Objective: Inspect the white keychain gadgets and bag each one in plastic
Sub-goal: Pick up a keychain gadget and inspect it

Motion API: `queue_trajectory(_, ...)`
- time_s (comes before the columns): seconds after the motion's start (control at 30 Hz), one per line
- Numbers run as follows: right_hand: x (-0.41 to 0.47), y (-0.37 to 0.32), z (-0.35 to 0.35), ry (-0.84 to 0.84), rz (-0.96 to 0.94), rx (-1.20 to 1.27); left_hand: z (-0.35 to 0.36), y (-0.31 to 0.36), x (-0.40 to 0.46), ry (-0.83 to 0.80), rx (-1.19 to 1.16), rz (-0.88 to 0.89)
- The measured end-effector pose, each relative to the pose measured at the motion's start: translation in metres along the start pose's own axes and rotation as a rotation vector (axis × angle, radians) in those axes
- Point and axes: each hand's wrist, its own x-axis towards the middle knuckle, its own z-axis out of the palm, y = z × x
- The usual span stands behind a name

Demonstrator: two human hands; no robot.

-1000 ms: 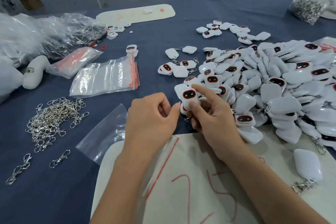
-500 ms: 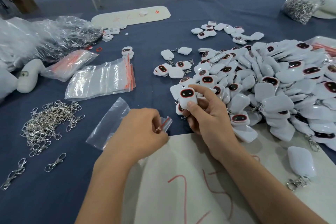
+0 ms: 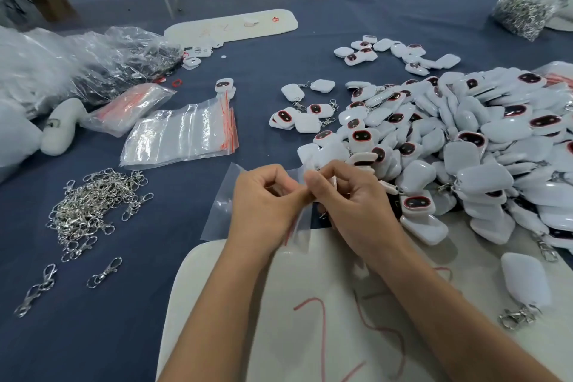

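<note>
— Both hands had come together since a moment before: the left hand [image 3: 266, 201] brought the bag [image 3: 223, 205] up to the right hand [image 3: 353, 205], which had turned the gadget [image 3: 333, 181] down out of sight.

— So the looking-over was done?

— I judged so; bagging seemed begun. Left thumb and finger pinched the bag's mouth by its red strip, knuckles up, just above the near board [image 3: 235, 313]. Right fingers were curled round the gadget, only a white edge showing, right at the opening.

— In or out?

— Couldn't tell. Beyond lay the pile [image 3: 465, 146], clips [image 3: 93, 208] to the left, spare bags [image 3: 179, 133] farther back.
</note>
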Motion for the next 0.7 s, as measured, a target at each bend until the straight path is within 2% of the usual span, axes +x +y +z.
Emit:
queue_trajectory(0.17,0.001,0.002,0.000,-0.059,0.008,0.040,-0.008,-0.003,0.002,-0.130,0.135,0.077)
queue_trajectory(0.3,0.000,0.002,-0.002,-0.102,0.013,0.106,-0.016,0.000,0.002,-0.199,0.107,-0.013)
queue_trajectory(0.4,0.001,0.002,-0.004,-0.084,0.044,0.147,-0.025,0.002,0.004,-0.248,-0.018,-0.085)
queue_trajectory(0.53,-0.001,0.001,-0.001,-0.002,-0.011,0.048,-0.035,-0.001,0.008,-0.057,-0.124,-0.081)
queue_trajectory(0.63,-0.004,0.002,0.004,0.152,-0.127,-0.211,-0.039,-0.004,0.011,0.069,-0.071,0.017)
queue_trajectory(0.7,-0.006,0.003,0.006,0.228,-0.174,-0.323,-0.040,-0.005,0.011,0.092,0.035,0.101)
